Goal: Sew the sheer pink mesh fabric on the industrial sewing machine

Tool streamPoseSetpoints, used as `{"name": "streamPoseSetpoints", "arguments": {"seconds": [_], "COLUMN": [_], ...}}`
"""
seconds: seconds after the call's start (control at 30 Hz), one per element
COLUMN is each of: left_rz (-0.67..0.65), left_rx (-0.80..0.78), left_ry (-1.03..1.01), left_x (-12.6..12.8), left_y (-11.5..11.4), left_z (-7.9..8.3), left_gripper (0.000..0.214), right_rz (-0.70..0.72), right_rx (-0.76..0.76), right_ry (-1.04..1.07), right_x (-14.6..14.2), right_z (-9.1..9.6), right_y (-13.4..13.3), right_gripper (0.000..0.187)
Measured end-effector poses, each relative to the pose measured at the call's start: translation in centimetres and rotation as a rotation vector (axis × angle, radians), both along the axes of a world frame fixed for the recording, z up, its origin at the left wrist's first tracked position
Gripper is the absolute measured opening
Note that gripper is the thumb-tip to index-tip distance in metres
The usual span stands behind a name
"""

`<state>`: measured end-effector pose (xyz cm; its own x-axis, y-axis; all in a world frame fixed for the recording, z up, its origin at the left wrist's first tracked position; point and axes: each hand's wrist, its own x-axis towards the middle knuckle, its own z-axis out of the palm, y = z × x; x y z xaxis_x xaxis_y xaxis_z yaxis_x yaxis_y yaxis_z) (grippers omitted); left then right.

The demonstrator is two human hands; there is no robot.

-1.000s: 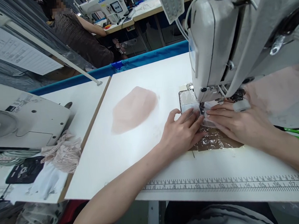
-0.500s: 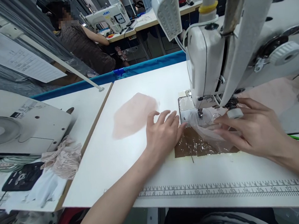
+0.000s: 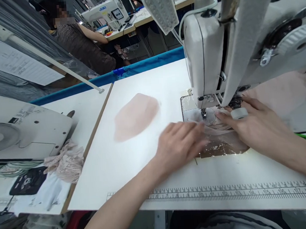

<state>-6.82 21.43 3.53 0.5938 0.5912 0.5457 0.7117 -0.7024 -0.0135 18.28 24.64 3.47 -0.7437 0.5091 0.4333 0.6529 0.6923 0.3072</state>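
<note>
I have my left hand (image 3: 182, 142) curled, fingers blurred, at the sheer fabric (image 3: 228, 137); my right hand (image 3: 259, 125) touches it, fingers slightly parted. I can't tell if either grips.

pale stringy bundle (image 3: 66, 163) beside white cloth (image 3: 50, 193)

Open passage across bench (image 3: 106, 165) left of left hand (image 3: 179, 142), flat pink fabric piece (image 3: 136, 117) along it, sewing machine head (image 3: 203, 56) obstructing upward travel at right hand (image 3: 258, 123)
</note>
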Motion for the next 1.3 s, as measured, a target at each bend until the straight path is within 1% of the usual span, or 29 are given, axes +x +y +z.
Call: {"name": "streamPoseSetpoints", "arguments": {"seconds": [0.03,0.07,0.1,0.17,0.2,0.23,0.27,0.3,0.33,0.37,0.4,0.43,0.47,0.53,0.57,0.6,0.63,0.7,0.73,0.77,0.83,0.97,1.1,1.23,1.3], "left_rz": [-0.025,0.004,0.083,0.292,0.361,0.369,0.313,0.211,0.097,0.013,-0.018,0.014,0.095,0.267,0.294,0.263,0.190,0.027,-0.028,-0.052,-0.044,-0.055,-0.053,-0.029,-0.022], "left_rx": [-0.073,-0.113,-0.115,-0.035,0.020,0.063,0.081,0.067,0.026,-0.033,-0.094,-0.140,-0.155,-0.088,-0.034,0.008,0.017,-0.061,-0.124,-0.182,-0.252,-0.260,-0.254,-0.247,-0.232], "left_ry": [0.027,0.069,0.107,0.130,0.106,0.066,0.014,-0.029,-0.050,-0.039,-0.001,0.051,0.094,0.098,0.058,0.003,-0.049,-0.112,-0.117,-0.106,-0.060,0.025,0.087,0.163,0.197], "left_x": [0.2,0.2,0.0,-0.6,-0.9,-1.1,-1.1,-1.0,-0.7,-0.4,-0.2,-0.1,-0.1,-0.4,-0.5,-0.6,-0.6,-0.1,0.3,0.7,1.4,1.5,1.0,1.0,1.1], "left_y": [0.0,0.0,0.2,0.6,0.8,0.9,0.8,0.7,0.5,0.3,0.2,0.2,0.3,0.7,0.8,1.0,1.0,0.9,0.9,0.8,0.8,1.2,1.5,1.1,0.9], "left_z": [-0.1,-0.3,-0.3,-0.2,-0.1,0.0,0.1,0.2,0.1,0.1,-0.1,-0.2,-0.3,-0.2,-0.1,0.1,0.2,0.2,0.1,-0.1,-0.6,-1.3,-1.3,-1.3,-1.4], "left_gripper": [0.043,0.049,0.049,0.036,0.029,0.026,0.025,0.026,0.028,0.034,0.041,0.047,0.051,0.044,0.037,0.031,0.027,0.023,0.024,0.025,0.029,0.040,0.045,0.051,0.054], "right_rz": [0.010,0.031,0.059,0.111,0.117,0.107,0.084,0.063,0.049,0.044,0.050,0.070,0.101,0.183,0.221,0.243,0.243,0.186,0.150,0.127,0.132,0.164,0.087,0.039,0.029], "right_rx": [-0.006,-0.027,-0.071,-0.162,-0.179,-0.169,-0.139,-0.098,-0.067,-0.062,-0.080,-0.112,-0.159,-0.272,-0.315,-0.331,-0.321,-0.242,-0.199,-0.171,-0.173,-0.216,-0.190,-0.122,-0.092], "right_ry": [0.008,0.035,0.073,0.145,0.163,0.162,0.138,0.105,0.074,0.052,0.046,0.057,0.079,0.132,0.156,0.173,0.183,0.167,0.144,0.121,0.095,0.135,0.115,0.018,0.019], "right_x": [0.0,-0.1,-0.1,-0.3,-0.4,-0.5,-0.6,-0.6,-0.7,-0.8,-1.0,-1.2,-1.4,-1.9,-2.0,-2.1,-2.2,-2.1,-1.9,-1.8,-1.7,-2.0,-2.0,-1.6,-1.5], "right_z": [0.0,0.2,0.3,0.7,0.8,0.9,0.9,0.8,0.7,0.6,0.5,0.4,0.3,0.2,0.1,0.1,0.0,-0.1,-0.1,-0.1,-0.1,-0.1,-0.6,-1.2,-1.3], "right_y": [-0.1,-0.2,-0.4,-0.8,-1.0,-1.2,-1.3,-1.5,-1.6,-1.8,-2.1,-2.4,-2.8,-3.6,-3.9,-4.1,-4.2,-4.0,-3.8,-3.6,-3.3,-3.1,-2.7,-2.0,-1.8], "right_gripper": [0.035,0.035,0.037,0.040,0.043,0.045,0.047,0.048,0.047,0.047,0.048,0.049,0.051,0.059,0.062,0.063,0.061,0.052,0.048,0.045,0.043,0.039,0.035,0.042,0.047]}}
